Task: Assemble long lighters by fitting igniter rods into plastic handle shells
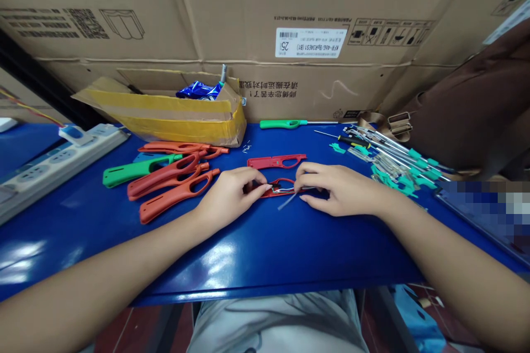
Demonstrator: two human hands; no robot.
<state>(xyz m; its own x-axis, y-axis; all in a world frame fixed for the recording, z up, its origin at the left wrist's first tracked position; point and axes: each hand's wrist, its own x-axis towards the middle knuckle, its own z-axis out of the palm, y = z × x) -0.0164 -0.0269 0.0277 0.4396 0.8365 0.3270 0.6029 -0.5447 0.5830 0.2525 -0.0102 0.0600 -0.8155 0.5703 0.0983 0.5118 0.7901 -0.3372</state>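
Note:
On the blue table before me lies a red lighter half-shell (281,194), with a black part and thin wires inside it. My left hand (232,190) is closed at its left end, thumb and forefinger pinching at the shell beside the black part. At the other end my right hand (337,190) has its fingers drawn together around a thin clear plastic tube (286,202), which points down and left over the shell's near edge. My right fingers partly hide the shell's right end. Just behind it rests a matching red half-shell (275,162).
Several orange, red and green lighter handles (165,204) lie at left, near a white power strip (53,162). Behind stand a yellow-taped carton (186,121) and a green lighter (281,123). To the right are a screwdriver (354,141), metal rods with teal pieces (397,154) and a brown bag (464,94).

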